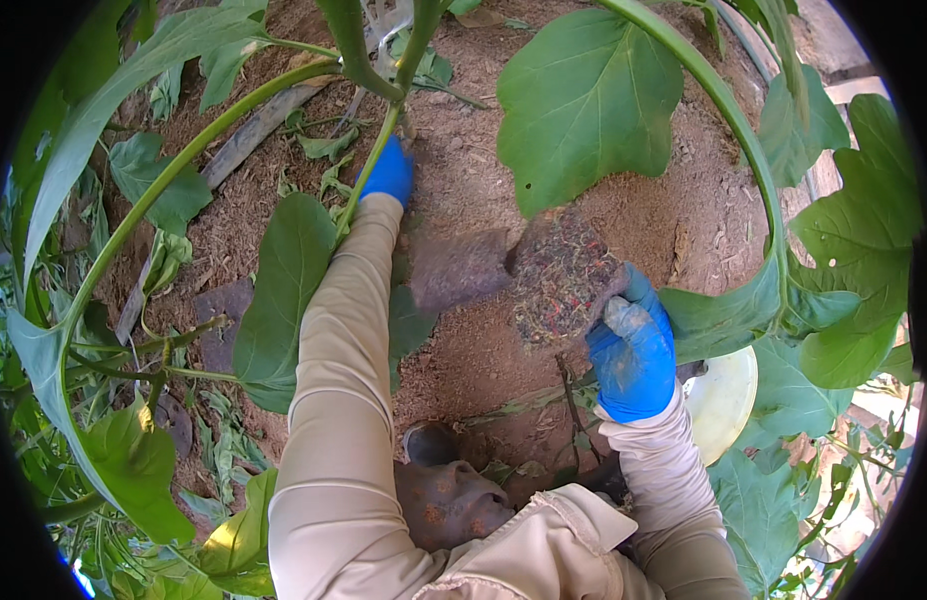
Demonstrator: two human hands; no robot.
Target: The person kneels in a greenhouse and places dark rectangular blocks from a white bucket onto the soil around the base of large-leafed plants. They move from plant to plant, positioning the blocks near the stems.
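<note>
My right hand, in a soiled blue glove, pinches the right edge of a fibrous felt mat flecked with red and yellow threads. Against its left side is a greyish-purple felt piece; whether the two are joined I cannot tell. My left hand, also gloved in blue, reaches down to the soil by the base of a thick green plant stem. Its fingers are largely hidden, so their grip does not show. A thin green stalk crosses in front of that wrist.
Broad leaves hang over the brown soil. Curved stalks arch on both sides. A pale round object lies beyond my right wrist. A flat dark square and a weathered strip rest at left.
</note>
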